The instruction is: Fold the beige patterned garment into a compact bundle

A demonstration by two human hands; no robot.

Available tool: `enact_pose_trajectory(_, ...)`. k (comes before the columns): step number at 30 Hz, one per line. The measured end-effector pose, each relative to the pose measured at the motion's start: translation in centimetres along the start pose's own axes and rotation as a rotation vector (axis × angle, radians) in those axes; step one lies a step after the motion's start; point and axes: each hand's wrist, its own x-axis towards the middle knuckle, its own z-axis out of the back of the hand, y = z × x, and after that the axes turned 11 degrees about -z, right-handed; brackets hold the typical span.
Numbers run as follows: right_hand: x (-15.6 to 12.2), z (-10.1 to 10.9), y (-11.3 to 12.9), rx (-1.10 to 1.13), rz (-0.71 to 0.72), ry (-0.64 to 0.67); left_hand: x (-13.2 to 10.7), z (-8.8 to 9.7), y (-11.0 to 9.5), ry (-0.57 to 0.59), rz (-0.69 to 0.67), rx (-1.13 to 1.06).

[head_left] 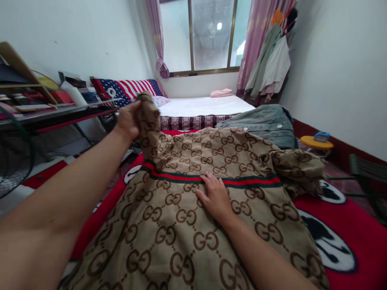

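The left hand (pixel 127 121), its grip closed, holds up the sleeve (pixel 148 121) of a tan monogrammed fabric jacket (pixel 181 225), while the right hand (pixel 214 196) lies open and flat on it.

And here's a tan monogrammed garment (pixel 193 217), brown GG print all over, green-red-green stripe across it, lying rumpled on a red rug (pixel 356 237), one sleeve (pixel 147 121), it looks like, lifted high!

This is a small bedroom in a home: a low bed (pixel 202 106) with a white sheet and pink pillow sits under a curtained window (pixel 205 36), clothes (pixel 267 68) hang against the wall, a red rug (pixel 341 225) covers the floor, and a cluttered desk (pixel 57 110) stands beside a fan (pixel 13 157)
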Motion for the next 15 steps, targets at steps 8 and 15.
enact_pose_trajectory(8,1.0,0.1,-1.2,0.632,-0.183,-0.228,-12.9,-7.3,-3.7,0.847,0.018,0.457)
enact_pose_trajectory(15,0.0,0.7,0.4,0.379,-0.004,-0.171,-25.5,1.4,-6.0,0.702,0.347,0.974)
